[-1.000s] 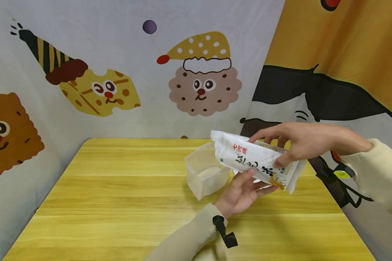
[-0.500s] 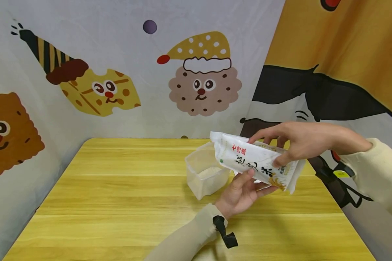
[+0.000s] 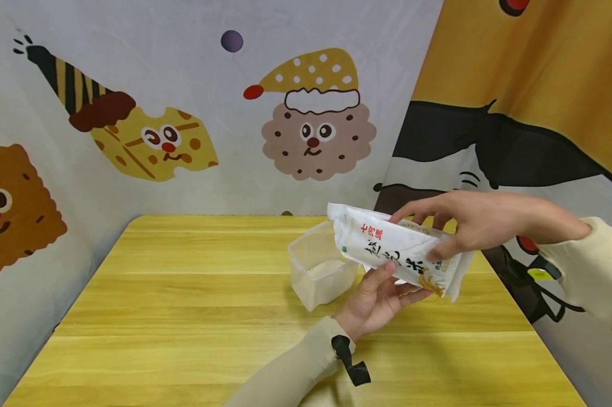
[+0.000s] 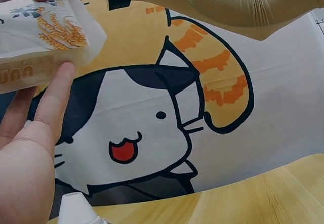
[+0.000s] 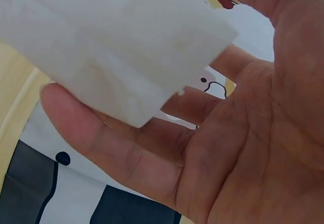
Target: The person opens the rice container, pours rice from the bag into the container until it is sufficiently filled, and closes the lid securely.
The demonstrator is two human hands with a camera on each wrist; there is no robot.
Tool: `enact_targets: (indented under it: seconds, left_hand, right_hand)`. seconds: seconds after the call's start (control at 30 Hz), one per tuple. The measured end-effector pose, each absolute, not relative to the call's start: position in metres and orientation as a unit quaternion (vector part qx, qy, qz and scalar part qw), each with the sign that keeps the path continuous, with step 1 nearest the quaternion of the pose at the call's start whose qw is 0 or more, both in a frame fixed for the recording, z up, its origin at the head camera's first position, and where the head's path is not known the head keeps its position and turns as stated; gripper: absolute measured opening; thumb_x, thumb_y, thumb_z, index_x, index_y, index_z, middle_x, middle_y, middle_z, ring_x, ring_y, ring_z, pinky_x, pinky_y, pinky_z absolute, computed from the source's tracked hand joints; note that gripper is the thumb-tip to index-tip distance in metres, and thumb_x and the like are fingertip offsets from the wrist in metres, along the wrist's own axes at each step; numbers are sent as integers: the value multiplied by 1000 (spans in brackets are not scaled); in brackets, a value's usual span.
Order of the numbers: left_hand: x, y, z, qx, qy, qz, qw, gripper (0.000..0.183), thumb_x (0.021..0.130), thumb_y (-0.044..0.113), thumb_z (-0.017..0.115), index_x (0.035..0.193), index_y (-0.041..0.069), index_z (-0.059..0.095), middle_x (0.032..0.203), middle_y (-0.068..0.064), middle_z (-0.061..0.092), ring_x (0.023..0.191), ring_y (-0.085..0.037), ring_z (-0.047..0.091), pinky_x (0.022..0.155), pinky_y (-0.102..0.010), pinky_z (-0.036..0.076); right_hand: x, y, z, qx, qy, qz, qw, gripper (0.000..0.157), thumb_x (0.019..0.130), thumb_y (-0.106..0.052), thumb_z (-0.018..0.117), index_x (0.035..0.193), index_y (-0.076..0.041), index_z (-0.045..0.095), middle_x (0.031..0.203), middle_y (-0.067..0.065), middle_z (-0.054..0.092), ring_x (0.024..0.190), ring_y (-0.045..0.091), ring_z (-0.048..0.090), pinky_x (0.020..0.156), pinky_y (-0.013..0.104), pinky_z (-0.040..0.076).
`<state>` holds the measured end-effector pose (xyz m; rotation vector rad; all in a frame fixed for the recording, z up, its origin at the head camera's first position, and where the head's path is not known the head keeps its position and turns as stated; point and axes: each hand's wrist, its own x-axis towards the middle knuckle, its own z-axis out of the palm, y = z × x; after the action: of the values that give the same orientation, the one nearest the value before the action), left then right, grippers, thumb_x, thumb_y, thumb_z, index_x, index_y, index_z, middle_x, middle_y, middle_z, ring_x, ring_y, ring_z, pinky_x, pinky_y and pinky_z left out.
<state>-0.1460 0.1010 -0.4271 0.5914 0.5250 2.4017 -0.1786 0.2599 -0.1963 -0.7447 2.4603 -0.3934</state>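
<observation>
Both hands hold a white bag of rice (image 3: 374,240) with black and red characters and a golden grain print. It hangs tilted, its left end lower, over the right side of a translucent plastic container (image 3: 318,285). Pale rice (image 3: 327,268) lies in that container. From below, my left hand (image 3: 372,302) supports the bag, thumb on its front and fingers underneath. My right hand (image 3: 481,220) grips the bag's upper right part, thumb on the front, fingers over the top edge. In the right wrist view the bag's pale end (image 5: 116,52) lies against the fingers. The bag's mouth cannot be made out.
The container stands on a yellow wood-grain table (image 3: 184,316). Behind it hangs a cartoon-printed cloth (image 3: 184,56). A white, cap-like object (image 4: 76,209) shows at the bottom of the left wrist view. A black strap (image 3: 350,362) dangles from my left wrist.
Very little differs. My right wrist and sleeve have shifted slightly to the right, while the bag keeps its tilt between both hands.
</observation>
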Motion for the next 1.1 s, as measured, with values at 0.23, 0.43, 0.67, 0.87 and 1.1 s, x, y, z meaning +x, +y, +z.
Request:
enact_targets:
  seconds: [0.23,0.43,0.67,0.87,1.1]
  left_hand:
    - [-145,101,-427,223,200,906,298,61,97,43,70,150,25,44,140,-2,57,123,-22,63,113,-46,50]
    - [-145,101,-427,223,190,905,307,63,93,44,74,147,29,45,139,1,57,123,-21,63,108,-39,54]
    - [-146,101,-426,221,189,905,310,62,93,43,75,147,31,46,140,2,57,123,-21,64,111,-41,52]
    - [-146,100,-426,220,183,907,310,59,94,42,75,145,32,47,140,2,57,123,-20,64,111,-43,51]
    - [-148,100,-427,224,181,906,312,57,94,42,74,144,33,48,140,3,56,124,-21,62,113,-43,49]
  right_hand:
    - [-178,263,-195,-280,906,-151,280,72,85,-25,83,147,-39,48,131,2,62,102,16,67,72,27,61]
    - [-177,265,-195,-281,903,-155,286,75,83,-23,85,147,-37,48,132,2,62,103,17,67,73,27,61]
    - [-175,265,-193,-283,907,-148,276,75,82,-28,86,144,-44,48,127,-3,65,101,15,68,75,26,60]
    - [-175,264,-193,-275,907,-151,280,75,82,-26,86,144,-45,49,125,-3,66,101,14,69,76,27,60]
    - [-176,263,-192,-277,906,-148,284,76,82,-24,86,147,-38,49,126,-2,66,101,14,69,75,26,59]
